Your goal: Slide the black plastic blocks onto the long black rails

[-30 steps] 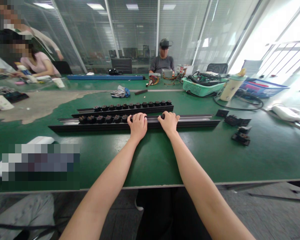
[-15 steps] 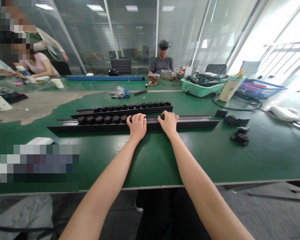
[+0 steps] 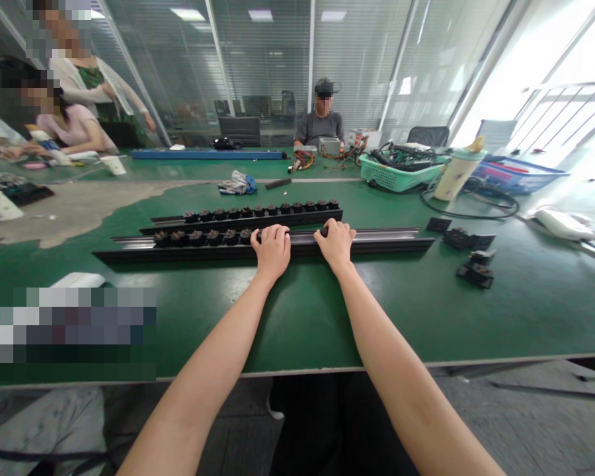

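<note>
A long black rail (image 3: 391,246) with a shiny metal channel lies across the table in front of me. Several round black socket modules (image 3: 213,237) sit in a row in its left half. My left hand (image 3: 272,254) is closed over the right end of that row, its fingers curled on a black module mostly hidden beneath them. Farther right, my right hand (image 3: 338,244) grips another black module (image 3: 323,232) at the channel, only its left edge showing. Just behind lies a second rail (image 3: 307,219), also carrying a row of modules.
Loose black modules (image 3: 476,274) lie right of the rail. Beyond are a green basket (image 3: 401,173) of cables, a pale bottle (image 3: 459,175), a blue basket (image 3: 520,177) and a grey-blue glove (image 3: 238,183). Other people sit or stand at the far side and left.
Both my hands and the rails look almost unmoved. At the far left, the standing person has shifted right and more upright.
</note>
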Available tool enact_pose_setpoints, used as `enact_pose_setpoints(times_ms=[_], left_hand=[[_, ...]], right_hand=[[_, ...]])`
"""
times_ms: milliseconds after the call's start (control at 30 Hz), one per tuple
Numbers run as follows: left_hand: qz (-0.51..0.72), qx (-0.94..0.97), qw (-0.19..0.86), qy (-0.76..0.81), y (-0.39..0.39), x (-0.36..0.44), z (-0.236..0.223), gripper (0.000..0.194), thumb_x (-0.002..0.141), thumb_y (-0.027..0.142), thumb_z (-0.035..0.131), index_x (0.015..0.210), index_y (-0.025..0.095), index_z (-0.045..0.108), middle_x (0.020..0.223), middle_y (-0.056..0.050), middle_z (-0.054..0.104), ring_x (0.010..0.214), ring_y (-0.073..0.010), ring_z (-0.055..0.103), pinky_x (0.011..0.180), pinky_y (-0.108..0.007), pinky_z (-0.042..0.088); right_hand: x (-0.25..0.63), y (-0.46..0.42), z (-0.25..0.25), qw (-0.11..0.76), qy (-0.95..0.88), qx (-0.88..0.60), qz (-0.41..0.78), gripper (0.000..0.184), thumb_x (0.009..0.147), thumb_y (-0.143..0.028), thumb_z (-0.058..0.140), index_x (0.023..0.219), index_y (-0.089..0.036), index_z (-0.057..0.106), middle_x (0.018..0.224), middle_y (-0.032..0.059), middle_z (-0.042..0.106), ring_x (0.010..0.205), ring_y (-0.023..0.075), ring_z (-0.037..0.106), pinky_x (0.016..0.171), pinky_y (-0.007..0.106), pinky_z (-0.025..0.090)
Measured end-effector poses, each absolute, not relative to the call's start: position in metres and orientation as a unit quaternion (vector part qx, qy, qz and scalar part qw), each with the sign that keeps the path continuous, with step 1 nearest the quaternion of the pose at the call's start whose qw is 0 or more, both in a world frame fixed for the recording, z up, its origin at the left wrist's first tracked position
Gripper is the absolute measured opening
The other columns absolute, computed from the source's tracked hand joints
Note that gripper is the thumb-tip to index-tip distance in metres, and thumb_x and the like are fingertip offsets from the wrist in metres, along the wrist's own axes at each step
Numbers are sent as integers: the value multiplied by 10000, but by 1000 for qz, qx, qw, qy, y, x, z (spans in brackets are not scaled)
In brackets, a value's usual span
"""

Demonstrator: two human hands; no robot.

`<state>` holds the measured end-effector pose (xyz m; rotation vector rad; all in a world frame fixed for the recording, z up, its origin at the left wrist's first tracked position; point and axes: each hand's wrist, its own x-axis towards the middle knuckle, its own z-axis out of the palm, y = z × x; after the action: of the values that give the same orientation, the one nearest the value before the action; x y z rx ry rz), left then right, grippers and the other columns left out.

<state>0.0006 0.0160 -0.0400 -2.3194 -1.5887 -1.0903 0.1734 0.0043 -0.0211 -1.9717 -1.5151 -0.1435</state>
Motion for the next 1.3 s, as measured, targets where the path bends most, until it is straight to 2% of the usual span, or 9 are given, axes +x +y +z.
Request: enact_pose_setpoints(times_ms=[267, 433, 800, 1300], left_hand=[[-365, -768, 58, -523, 16, 1, -39, 337, 1062, 284, 342, 1205, 276, 647, 1321, -76, 694, 1310, -261, 557, 1248, -534, 192], [-368, -769, 55, -520, 16, 1, -38, 343, 1059, 281, 339, 1207, 278, 648, 1315, -79, 693, 1303, -266, 561, 1246, -545, 195], [-376, -768, 61, -515, 15, 1, -39, 342, 1058, 278, 345, 1205, 273, 653, 1299, -79, 701, 1297, -274, 564, 1240, -549, 198], [-370, -768, 55, -521, 15, 0, -38, 347, 1061, 284, 331, 1209, 288, 645, 1313, -73, 697, 1311, -258, 561, 1253, -532, 187]], right_hand=[[170, 2, -17, 301, -546, -780, -59, 265, 952, -358, 561, 1104, -142, 571, 1110, 204, 718, 1097, 344, 583, 971, 448, 343], [170, 1, -15, 291, -564, -771, -59, 226, 961, -344, 541, 1071, -150, 579, 1121, 200, 718, 1106, 341, 583, 980, 446, 333], [170, 0, -15, 283, -537, -792, -65, 300, 952, -374, 551, 1097, -118, 606, 1142, 235, 715, 1118, 371, 591, 990, 471, 327], [172, 3, -16, 286, -536, -791, -73, 278, 948, -362, 548, 1083, -125, 602, 1086, 213, 726, 1095, 352, 603, 997, 469, 330]])
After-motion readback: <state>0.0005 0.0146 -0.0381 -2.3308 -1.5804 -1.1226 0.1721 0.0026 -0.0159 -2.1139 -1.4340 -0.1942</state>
